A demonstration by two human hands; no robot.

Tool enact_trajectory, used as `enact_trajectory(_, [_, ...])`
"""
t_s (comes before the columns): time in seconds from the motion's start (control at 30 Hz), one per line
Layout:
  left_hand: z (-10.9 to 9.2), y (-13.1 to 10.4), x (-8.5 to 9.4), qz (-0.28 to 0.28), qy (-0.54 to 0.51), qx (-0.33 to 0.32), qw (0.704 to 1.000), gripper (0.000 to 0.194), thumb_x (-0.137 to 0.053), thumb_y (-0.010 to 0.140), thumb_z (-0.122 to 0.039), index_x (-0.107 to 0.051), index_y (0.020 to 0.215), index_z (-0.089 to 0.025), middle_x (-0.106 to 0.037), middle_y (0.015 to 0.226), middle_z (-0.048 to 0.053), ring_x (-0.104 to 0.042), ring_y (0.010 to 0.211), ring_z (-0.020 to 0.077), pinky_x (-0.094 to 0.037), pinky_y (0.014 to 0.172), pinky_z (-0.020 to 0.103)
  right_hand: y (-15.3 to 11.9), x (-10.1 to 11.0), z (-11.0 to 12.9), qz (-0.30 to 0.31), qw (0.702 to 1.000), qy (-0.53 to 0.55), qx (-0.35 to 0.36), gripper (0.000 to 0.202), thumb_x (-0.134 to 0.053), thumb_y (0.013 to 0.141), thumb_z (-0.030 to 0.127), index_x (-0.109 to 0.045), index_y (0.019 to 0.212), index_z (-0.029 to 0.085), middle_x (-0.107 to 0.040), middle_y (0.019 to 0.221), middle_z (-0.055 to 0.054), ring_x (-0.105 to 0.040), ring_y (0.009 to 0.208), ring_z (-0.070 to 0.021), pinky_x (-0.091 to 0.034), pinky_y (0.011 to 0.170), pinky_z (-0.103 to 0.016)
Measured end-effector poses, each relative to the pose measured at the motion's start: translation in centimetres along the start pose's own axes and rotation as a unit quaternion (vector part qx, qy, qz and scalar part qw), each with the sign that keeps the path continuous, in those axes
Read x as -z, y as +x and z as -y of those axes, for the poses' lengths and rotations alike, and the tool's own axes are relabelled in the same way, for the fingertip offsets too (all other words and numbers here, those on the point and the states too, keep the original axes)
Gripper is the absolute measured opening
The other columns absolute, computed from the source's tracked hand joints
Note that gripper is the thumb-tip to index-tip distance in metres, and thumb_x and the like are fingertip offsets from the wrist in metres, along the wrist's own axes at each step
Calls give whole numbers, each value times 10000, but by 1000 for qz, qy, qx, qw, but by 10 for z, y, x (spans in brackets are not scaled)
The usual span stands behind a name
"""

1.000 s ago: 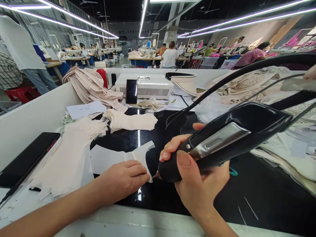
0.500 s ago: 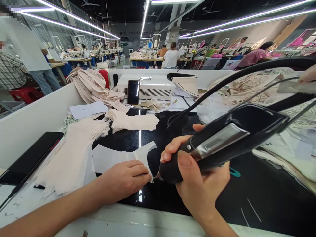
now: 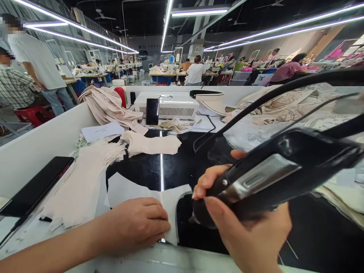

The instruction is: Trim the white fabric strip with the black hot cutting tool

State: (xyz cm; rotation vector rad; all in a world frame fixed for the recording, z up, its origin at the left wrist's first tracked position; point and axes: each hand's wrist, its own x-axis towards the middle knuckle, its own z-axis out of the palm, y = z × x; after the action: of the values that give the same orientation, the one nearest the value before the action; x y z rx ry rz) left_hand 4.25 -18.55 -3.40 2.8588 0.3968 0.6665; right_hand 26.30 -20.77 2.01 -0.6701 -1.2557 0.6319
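hands on white cut piece w/ black hand tool

head view: left hand (image 3: pixel 136 223) lies flat, palm down, on a white cut piece (image 3: pixel 170 199), fingers (image 3: pixel 159 220) together and stretched out, pinning it to the glossy black worktop (image 3: pixel 148 170) near the front edge. right hand (image 3: pixel 244 227) is wrapped round a black hand tool (image 3: pixel 273 178) w/ a metal plate on its side; thumb and fingers closed on the body, tool nose down just right of the cut piece's curved edge, can't tell if the tip touches. a thick black cable (image 3: pixel 256 104) runs from the tool up to the right. left of the piece sits a pile of beige fabric pieces (image 3: pixel 82 182), w/ a black phone (image 3: pixel 34 185) further left by the white side wall. behind: folded beige stack (image 3: pixel 150 143), white machine box (image 3: pixel 170 104) w/ a 2nd phone (image 3: pixel 152 110) leaning on it. other people work at far tables.
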Motion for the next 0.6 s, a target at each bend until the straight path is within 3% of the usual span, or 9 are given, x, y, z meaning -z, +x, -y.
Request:
enact_trajectory(0.13, [-11,-5,15,55,-30,10,998,159,-559,1138,-224,-711,1111,-182,-781,1021,32,-729,938,185,-596,878,279,17,13,-4,-99,994,-27,21,412,-920,849,268,-651,1159,304,-736,799,56,-666,576,-152,-608,538,-288])
enact_trajectory(0.23, [-12,0,17,37,-14,9,999,179,-528,1144,-200,-702,1169,-167,-778,1062,53,-733,938,185,-607,889,292,26,18,-13,-114,993,-30,30,336,-907,854,301,-614,1018,300,-728,787,69,-662,577,-144,-597,546,-281])
enact_trajectory(0.4, [-2,26,2,-24,58,-30,998,203,-506,1140,-148,-700,1192,-118,-761,1040,81,-723,928,186,-618,957,321,26,17,-23,-95,994,-10,45,351,-905,873,354,-605,1044,299,-728,802,71,-660,568,-137,-600,536,-277])
enact_trajectory(0.5, [7,40,-13,-39,110,-50,992,212,-495,1141,-136,-699,1198,-123,-752,1051,68,-727,976,182,-575,1107,363,24,14,-25,-95,994,-4,44,379,-911,868,401,-617,1085,301,-725,804,63,-643,563,-138,-591,521,-277])
enact_trajectory(0.6, [14,48,-25,-38,137,-48,989,223,-493,1148,-159,-707,1209,-150,-742,1051,52,-722,975,180,-557,1144,392,22,13,-27,-96,995,-7,28,377,-909,866,372,-613,1088,303,-722,796,65,-643,572,-138,-589,533,-271])
